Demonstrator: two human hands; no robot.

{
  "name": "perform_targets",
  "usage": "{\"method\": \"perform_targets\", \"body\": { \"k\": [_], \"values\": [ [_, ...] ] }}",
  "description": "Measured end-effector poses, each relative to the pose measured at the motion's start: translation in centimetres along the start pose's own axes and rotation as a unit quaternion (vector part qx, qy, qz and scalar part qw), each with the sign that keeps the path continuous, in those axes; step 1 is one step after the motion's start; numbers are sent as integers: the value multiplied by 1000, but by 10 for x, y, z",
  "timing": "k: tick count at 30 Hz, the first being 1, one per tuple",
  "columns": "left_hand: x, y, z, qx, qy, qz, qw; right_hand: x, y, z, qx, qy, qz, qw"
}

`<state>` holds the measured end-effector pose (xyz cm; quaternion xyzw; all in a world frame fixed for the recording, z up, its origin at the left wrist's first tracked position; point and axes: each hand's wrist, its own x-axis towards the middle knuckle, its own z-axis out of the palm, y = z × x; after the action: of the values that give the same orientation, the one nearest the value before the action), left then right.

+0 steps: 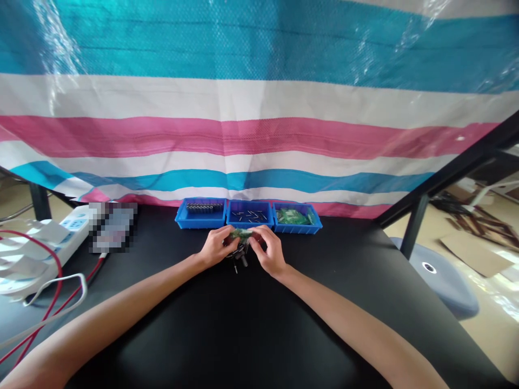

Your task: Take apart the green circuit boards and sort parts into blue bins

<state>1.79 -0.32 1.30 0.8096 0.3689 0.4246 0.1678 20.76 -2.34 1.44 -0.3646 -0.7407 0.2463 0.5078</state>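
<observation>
Both my hands meet over the black table [243, 324], just in front of three blue bins. My left hand [215, 247] and my right hand [268, 250] are both closed in a pinch on a small green circuit board [242, 234] held between them. Small dark cylindrical parts [240, 257] hang from or lie under the board. The left bin [201, 213] holds a row of dark parts, the middle bin [250, 215] holds loose small pins, and the right bin [297, 218] holds green boards.
A white power strip [72, 227] with red and white cables [52, 292] lies at the table's left. A striped tarp [259, 108] hangs behind the bins. A black frame leg [417, 227] and a grey stool [441, 278] stand at the right.
</observation>
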Motion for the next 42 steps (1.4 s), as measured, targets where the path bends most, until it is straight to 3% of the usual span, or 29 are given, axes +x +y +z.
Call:
{"method": "perform_targets", "body": {
  "k": [11,18,27,33,42],
  "values": [
    [0,3,-1,-25,-10,-2,1000,0,4,1,-9,1,-6,1000],
    [-3,0,1,-25,40,-11,999,0,6,3,-10,9,-19,1000],
    [-6,-3,1,-23,32,-6,999,1,6,4,-19,26,-2,999],
    [-6,-6,2,14,58,15,998,1,5,3,-34,19,5,999],
    [-6,-7,4,29,83,-5,996,4,4,3,-41,27,16,999]
  ]
}}
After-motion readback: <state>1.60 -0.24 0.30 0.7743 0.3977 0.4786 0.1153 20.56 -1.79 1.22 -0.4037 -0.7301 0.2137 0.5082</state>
